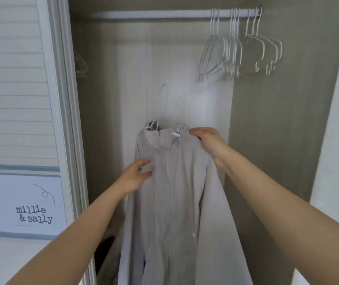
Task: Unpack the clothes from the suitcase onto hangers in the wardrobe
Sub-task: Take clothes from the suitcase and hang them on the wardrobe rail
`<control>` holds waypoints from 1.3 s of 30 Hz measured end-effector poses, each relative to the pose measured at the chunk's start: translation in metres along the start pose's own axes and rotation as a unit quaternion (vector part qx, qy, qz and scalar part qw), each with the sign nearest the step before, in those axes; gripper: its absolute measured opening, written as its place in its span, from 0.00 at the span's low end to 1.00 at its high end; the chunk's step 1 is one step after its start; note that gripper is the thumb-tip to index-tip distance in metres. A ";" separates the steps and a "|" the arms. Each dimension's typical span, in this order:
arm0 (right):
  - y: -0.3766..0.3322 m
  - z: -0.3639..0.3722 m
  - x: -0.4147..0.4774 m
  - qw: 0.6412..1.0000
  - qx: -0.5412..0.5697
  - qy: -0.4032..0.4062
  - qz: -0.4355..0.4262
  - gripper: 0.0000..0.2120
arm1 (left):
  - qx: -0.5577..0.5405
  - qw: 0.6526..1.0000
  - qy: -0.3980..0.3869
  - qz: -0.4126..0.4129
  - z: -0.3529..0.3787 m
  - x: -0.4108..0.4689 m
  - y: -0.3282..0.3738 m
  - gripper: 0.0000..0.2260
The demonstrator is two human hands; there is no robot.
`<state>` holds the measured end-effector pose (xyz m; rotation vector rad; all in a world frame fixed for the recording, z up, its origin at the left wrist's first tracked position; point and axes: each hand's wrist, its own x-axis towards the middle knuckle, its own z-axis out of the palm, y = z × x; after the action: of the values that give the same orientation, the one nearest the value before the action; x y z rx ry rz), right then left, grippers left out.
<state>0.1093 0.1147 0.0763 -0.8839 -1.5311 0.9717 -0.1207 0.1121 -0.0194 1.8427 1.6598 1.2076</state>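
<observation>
Soft, cool, even light fills the wardrobe (267,140). It is brightest on the back panel (139,79), where the pale jacket (174,192) nearly blends in. The hangers (240,54) cast only faint shadows. Mild blur softens every edge, and the door frame (65,120) bows with wide-angle distortion at the left.
</observation>
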 end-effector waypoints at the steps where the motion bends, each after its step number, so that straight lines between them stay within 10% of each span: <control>1: -0.010 0.010 0.016 1.000 0.001 0.004 -0.015 0.10 | -0.012 1.000 0.007 0.011 -0.010 0.010 -0.002 0.20; 10: -0.105 0.092 0.144 0.994 -0.021 0.041 -0.098 0.16 | -0.119 0.989 0.045 0.070 -0.071 0.053 0.010 0.17; 20: -0.191 0.169 0.274 0.982 0.007 0.061 -0.178 0.14 | -0.198 0.979 0.020 0.052 -0.090 0.098 0.012 0.36; 23: -0.199 0.192 0.300 0.981 0.022 0.045 -0.186 0.02 | -0.184 0.979 0.079 0.033 -0.092 0.117 0.005 0.28; 26: -0.195 0.212 0.328 0.985 0.023 0.025 -0.170 0.18 | -0.146 0.975 0.164 -0.014 -0.098 0.135 -0.010 0.17; 32: -0.175 0.244 0.346 0.989 0.060 -0.030 -0.128 0.10 | -0.115 0.956 0.260 -0.066 -0.103 0.150 -0.036 0.04; 39: -0.163 0.242 0.319 0.988 0.079 -0.060 -0.118 0.09 | -0.104 0.950 0.286 -0.068 -0.098 0.145 -0.045 0.08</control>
<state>-0.1865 0.3103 0.3244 -0.5262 -1.5948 0.9712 -0.2351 0.2333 0.0503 1.2926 1.8104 1.8951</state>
